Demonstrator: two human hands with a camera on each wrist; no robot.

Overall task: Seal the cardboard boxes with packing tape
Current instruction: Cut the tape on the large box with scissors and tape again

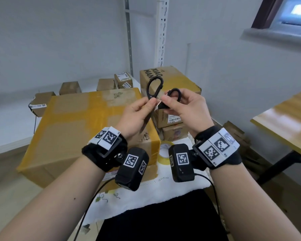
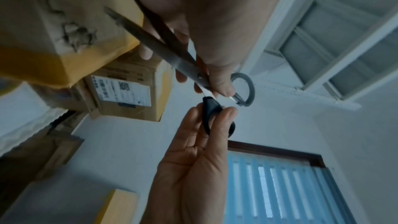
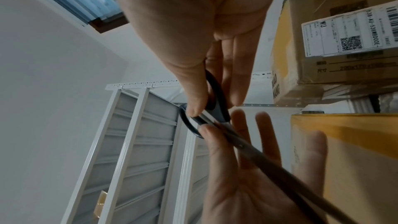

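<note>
head view: black-handled scissors (image 1: pixel 155 94) held in the air above a large taped cardboard box (image 1: pixel 87 122). left hand (image 1: pixel 137 117) pinches them near the pivot; right hand (image 1: pixel 184 110) pinches one handle loop. long axis runs diagonally, loops up and away, blades angled down towards the person. they look stiff, light and sharp, safest held by the loops. tape roll (image 1: pixel 164 152) sits beside the box.

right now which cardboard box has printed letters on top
The tall box at the back right, behind the scissors: "XIAO" shows on its top. The big yellow-taped box has none.
</note>
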